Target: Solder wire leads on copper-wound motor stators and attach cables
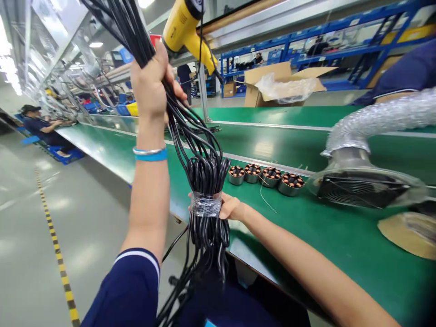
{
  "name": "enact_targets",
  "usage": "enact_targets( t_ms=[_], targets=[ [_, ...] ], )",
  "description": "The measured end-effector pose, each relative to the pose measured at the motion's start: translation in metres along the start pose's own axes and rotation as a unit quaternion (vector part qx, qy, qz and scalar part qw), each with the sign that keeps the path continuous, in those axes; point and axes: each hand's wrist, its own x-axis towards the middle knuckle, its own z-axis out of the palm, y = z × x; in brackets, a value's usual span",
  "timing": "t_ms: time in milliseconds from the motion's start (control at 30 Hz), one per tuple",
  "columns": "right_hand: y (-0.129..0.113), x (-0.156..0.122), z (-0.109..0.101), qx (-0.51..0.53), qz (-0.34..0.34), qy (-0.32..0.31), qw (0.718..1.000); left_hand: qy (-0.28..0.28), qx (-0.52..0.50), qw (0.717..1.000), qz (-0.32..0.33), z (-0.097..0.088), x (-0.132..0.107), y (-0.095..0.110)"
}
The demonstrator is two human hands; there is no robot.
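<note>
A thick bundle of black cables (204,175) hangs in front of me, folded into loops and bound round its middle with clear plastic film (206,204). My left hand (153,81), raised high, is closed round the upper strands, which run on past it to the top left. At the wrapped middle, my right hand (230,206) grips the bundle from the right side, its other fingers hidden behind. Loose cable ends trail down toward my lap. On the green bench (252,227) just right of the bundle stand several motor stators (270,176) with copper windings.
A fan extractor (364,186) with a silver foil duct (381,118) occupies the bench's right side. Overhead hangs a yellow heat gun (184,32). An open cardboard box (269,86) stands behind the bench. A person's sleeve (405,72) shows at upper right; another person (41,127) sits far left.
</note>
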Motion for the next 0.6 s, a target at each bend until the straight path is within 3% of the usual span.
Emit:
enact_targets(
  t_ms=[167, 300, 433, 600],
  targets=[
    [0.027, -0.046, -0.041, -0.087, 0.018, 0.122, 0.989, 0.079, -0.025, 0.997, -0.008, 0.039, -0.051, -0.077],
    [0.034, -0.083, -0.050, -0.167, 0.024, 0.235, 0.957, 0.104, -0.070, 0.992, -0.011, 0.061, -0.058, -0.126],
    [0.032, -0.096, -0.036, -0.251, 0.021, 0.363, 0.897, 0.108, -0.082, 0.990, -0.033, 0.062, -0.051, -0.134],
    [0.029, -0.093, -0.027, -0.342, 0.003, 0.389, 0.856, 0.114, -0.132, 0.981, -0.081, 0.059, -0.055, -0.123]
  ],
)
